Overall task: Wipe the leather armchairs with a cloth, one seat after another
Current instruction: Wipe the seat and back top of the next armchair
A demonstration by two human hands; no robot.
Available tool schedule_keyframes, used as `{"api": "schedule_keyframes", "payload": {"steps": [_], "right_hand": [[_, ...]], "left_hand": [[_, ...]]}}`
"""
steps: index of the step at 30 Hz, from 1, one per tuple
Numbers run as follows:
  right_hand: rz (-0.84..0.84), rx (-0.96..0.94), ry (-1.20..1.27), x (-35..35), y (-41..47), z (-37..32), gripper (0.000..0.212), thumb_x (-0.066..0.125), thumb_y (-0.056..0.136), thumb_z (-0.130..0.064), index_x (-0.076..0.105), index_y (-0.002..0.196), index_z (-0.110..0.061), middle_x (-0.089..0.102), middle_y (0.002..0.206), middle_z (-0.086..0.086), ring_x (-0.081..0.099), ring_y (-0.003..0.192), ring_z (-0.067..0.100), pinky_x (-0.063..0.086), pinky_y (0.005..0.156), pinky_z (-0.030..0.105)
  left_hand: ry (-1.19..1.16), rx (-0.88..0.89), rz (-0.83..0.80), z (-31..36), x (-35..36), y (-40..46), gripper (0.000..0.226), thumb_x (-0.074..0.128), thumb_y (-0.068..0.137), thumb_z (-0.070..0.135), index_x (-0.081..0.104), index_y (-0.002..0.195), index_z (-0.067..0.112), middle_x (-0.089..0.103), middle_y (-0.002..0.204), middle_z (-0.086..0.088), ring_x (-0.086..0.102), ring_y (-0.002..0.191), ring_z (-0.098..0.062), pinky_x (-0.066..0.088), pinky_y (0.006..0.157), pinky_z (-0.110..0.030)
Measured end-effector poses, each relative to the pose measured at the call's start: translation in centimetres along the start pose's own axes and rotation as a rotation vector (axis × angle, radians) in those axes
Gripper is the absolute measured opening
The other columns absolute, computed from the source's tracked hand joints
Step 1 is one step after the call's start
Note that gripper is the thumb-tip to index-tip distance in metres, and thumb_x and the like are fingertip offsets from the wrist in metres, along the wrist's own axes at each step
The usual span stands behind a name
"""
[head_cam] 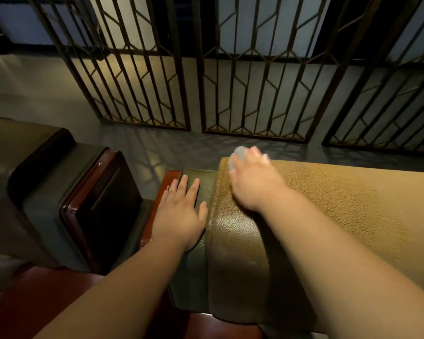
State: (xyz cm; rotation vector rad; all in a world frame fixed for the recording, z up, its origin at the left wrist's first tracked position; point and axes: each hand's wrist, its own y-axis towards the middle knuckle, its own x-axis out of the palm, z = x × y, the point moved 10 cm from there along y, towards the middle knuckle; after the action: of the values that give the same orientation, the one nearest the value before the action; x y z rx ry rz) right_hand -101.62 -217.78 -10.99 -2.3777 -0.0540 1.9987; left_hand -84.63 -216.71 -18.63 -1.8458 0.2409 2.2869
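Note:
The tan leather top of an armchair back (348, 204) runs from the middle to the right edge. My right hand (252, 177) presses a small pale cloth (238, 155) against its far left corner; most of the cloth is hidden under my fingers. My left hand (181, 211) lies flat with straight fingers on the dark green leather armrest (203, 184) just left of the tan leather.
A second armchair (47, 187) with dark green leather and a glossy red-brown wood side (103, 204) stands at the left, a narrow gap away. Beyond the chairs lies a grey floor (157, 148), then dark metal lattice screens (230, 81).

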Motion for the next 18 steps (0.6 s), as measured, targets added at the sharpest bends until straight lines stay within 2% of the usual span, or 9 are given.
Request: {"api": "schedule_keyframes", "payload": {"steps": [1, 3, 5, 8, 10, 12, 14, 16, 18], "right_hand": [[0.02, -0.114, 0.0, 0.2, -1.9, -3.1, 0.047, 0.032, 0.107, -0.033, 0.045, 0.148, -0.013, 0.036, 0.152, 0.01, 0.032, 0.145, 0.035, 0.029, 0.121, 0.05], [0.002, -0.285, 0.006, 1.2, -6.4, -7.2, 0.051, 0.038, 0.107, -0.035, 0.044, 0.153, -0.015, 0.033, 0.162, 0.01, 0.025, 0.153, 0.034, 0.02, 0.127, 0.049], [0.034, -0.309, -0.009, 1.0, -8.7, -6.6, 0.054, 0.038, 0.106, -0.037, 0.042, 0.156, -0.017, 0.031, 0.166, 0.01, 0.022, 0.156, 0.032, 0.014, 0.127, 0.046], [0.097, -0.017, -0.058, 0.4, -9.5, 1.9, 0.06, 0.025, 0.106, -0.041, 0.026, 0.162, -0.02, 0.026, 0.168, 0.014, 0.015, 0.159, 0.031, 0.009, 0.129, 0.045], [0.185, 0.245, -0.022, -1.0, -11.3, 7.2, 0.062, 0.021, 0.105, -0.041, 0.028, 0.162, -0.017, 0.028, 0.167, 0.018, 0.013, 0.158, 0.034, 0.011, 0.13, 0.049], [0.223, 0.359, 0.0, -0.7, -12.4, 6.8, 0.061, 0.029, 0.105, -0.04, 0.032, 0.161, -0.016, 0.027, 0.167, 0.019, 0.014, 0.158, 0.037, 0.012, 0.129, 0.051], [0.25, 0.253, 0.001, 0.5, -12.4, 1.1, 0.06, 0.038, 0.103, -0.037, 0.035, 0.159, -0.016, 0.023, 0.169, 0.017, 0.014, 0.158, 0.038, 0.011, 0.128, 0.051], [0.243, 0.024, -0.036, 2.5, -12.7, -5.5, 0.062, 0.042, 0.101, -0.038, 0.036, 0.159, -0.016, 0.02, 0.17, 0.017, 0.013, 0.158, 0.037, 0.008, 0.129, 0.051], [0.231, -0.117, -0.088, 3.5, -13.2, -7.6, 0.062, 0.042, 0.1, -0.04, 0.041, 0.157, -0.016, 0.027, 0.167, 0.018, 0.02, 0.157, 0.036, 0.009, 0.129, 0.049]], "left_hand": [[0.003, 0.0, -0.008, -0.2, 0.3, 0.1, 0.069, 0.021, 0.104, 0.056, 0.012, 0.169, 0.032, 0.005, 0.177, 0.001, 0.001, 0.163, -0.02, 0.007, 0.133, -0.042], [0.055, 0.029, -0.032, -0.3, 1.0, 0.2, 0.072, 0.026, 0.103, 0.051, 0.004, 0.169, 0.032, -0.003, 0.177, 0.001, -0.005, 0.163, -0.021, 0.007, 0.132, -0.043], [0.066, 0.039, -0.046, -0.3, 1.3, 0.2, 0.074, 0.03, 0.103, 0.051, 0.001, 0.169, 0.032, -0.005, 0.176, 0.001, -0.007, 0.163, -0.021, 0.007, 0.133, -0.043], [0.011, -0.002, -0.007, -0.2, 0.2, 0.1, 0.069, 0.022, 0.106, 0.058, 0.011, 0.168, 0.032, 0.004, 0.177, 0.001, 0.001, 0.163, -0.02, 0.006, 0.133, -0.041], [0.028, -0.001, -0.003, 0.1, 0.0, 0.0, 0.072, 0.015, 0.102, 0.061, 0.013, 0.168, 0.032, 0.007, 0.177, -0.001, 0.003, 0.163, -0.021, 0.007, 0.133, -0.041], [0.028, -0.005, -0.009, -0.1, 0.2, 0.2, 0.078, 0.011, 0.097, 0.062, 0.016, 0.168, 0.031, 0.01, 0.176, -0.002, 0.006, 0.162, -0.023, 0.009, 0.132, -0.042], [0.026, -0.011, -0.021, -0.3, 0.3, 0.2, 0.074, 0.017, 0.1, 0.061, 0.016, 0.168, 0.031, 0.01, 0.176, -0.003, 0.008, 0.162, -0.024, 0.01, 0.132, -0.043], [0.043, 0.005, -0.041, -0.2, 0.5, 0.2, 0.071, 0.03, 0.105, 0.055, 0.013, 0.169, 0.029, 0.007, 0.177, -0.004, 0.006, 0.163, -0.025, 0.008, 0.132, -0.042], [0.04, 0.021, -0.062, -0.1, 0.5, 0.1, 0.073, 0.038, 0.106, 0.052, 0.011, 0.169, 0.029, 0.005, 0.177, -0.004, 0.004, 0.163, -0.025, 0.007, 0.132, -0.041]]}}
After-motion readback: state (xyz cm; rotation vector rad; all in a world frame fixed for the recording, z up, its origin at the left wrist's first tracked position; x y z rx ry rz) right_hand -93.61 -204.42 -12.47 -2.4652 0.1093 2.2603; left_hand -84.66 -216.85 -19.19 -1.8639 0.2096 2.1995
